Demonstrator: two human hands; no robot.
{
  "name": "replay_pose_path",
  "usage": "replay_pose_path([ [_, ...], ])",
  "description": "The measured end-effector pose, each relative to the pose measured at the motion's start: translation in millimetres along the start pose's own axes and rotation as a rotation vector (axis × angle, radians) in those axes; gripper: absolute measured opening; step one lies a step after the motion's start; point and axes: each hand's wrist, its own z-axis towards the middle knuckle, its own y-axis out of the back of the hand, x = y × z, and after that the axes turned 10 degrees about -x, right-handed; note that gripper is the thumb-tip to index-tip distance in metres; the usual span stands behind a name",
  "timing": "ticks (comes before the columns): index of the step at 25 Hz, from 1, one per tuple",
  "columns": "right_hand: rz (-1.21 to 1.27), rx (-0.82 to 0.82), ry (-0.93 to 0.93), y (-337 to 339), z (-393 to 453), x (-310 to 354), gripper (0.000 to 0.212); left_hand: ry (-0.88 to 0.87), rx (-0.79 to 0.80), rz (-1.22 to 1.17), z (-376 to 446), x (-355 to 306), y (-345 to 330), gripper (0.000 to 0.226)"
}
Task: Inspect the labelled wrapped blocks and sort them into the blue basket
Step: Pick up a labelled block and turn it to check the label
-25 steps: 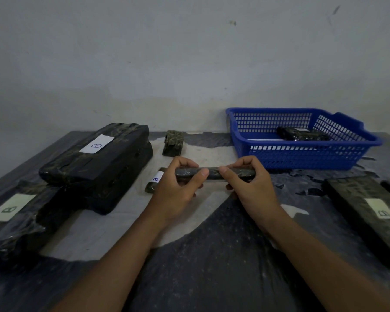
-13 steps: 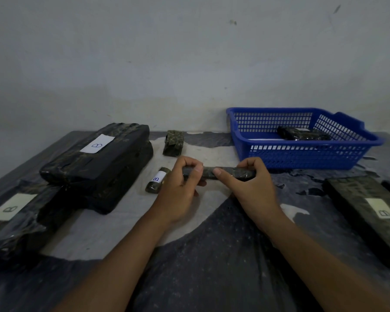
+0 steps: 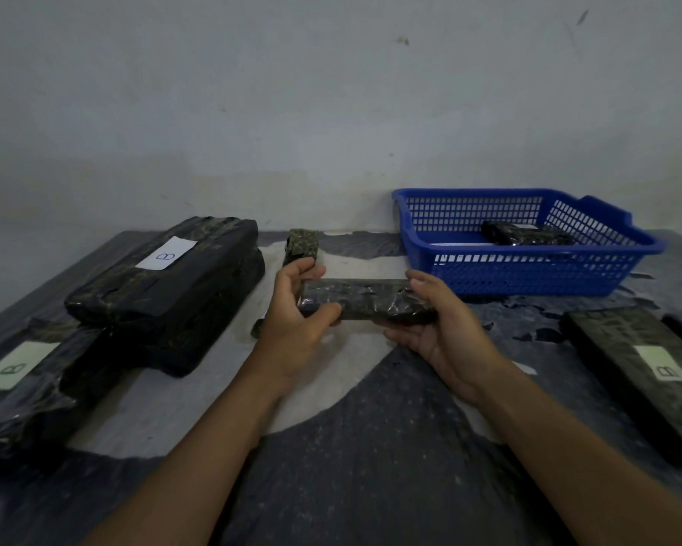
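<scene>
A long dark wrapped block [image 3: 365, 299] is held above the table at the centre, its broad face turned toward me with no label showing. My left hand [image 3: 296, 317] grips its left end with thumb in front and fingers behind. My right hand [image 3: 439, 325] cradles its right end from below. The blue basket [image 3: 528, 269] stands just behind and to the right, with one dark wrapped block [image 3: 524, 233] inside it.
A large wrapped block labelled B [image 3: 170, 277] lies at the left, another labelled block [image 3: 20, 384] in front of it. A small wrapped block [image 3: 302, 244] sits at the back centre. A long labelled block [image 3: 642, 368] lies at the right. A wall rises behind the table.
Both hands have rotated the long block, so its broad face now shows instead of its thin edge. It sits slightly higher, and my left hand now hides the small labelled block on the table.
</scene>
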Motion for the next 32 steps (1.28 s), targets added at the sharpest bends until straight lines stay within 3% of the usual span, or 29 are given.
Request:
replay_pose_path([
  [3, 0.068, 0.07, -0.029, -0.2, -1.2, -1.9, 0.034, 0.155, 0.048, -0.097, 2.4, -0.8, 3.6, 0.051],
  [8, 0.026, 0.12, -0.026, 4.3, 1.9, 0.9, 0.041, 0.242, 0.14, -0.137, 0.3, -8.9, 6.2, 0.05],
  [22, -0.239, 0.026, 0.183, 0.9, 0.6, -8.9, 0.037, 0.171, 0.117, -0.032, -3.9, -12.4, 2.9, 0.042],
  [32, -0.387, -0.062, 0.296, -5.9, -8.4, -8.8, 0.054, 0.137, 0.151, 0.025, -8.0, -15.4, 0.6, 0.041],
])
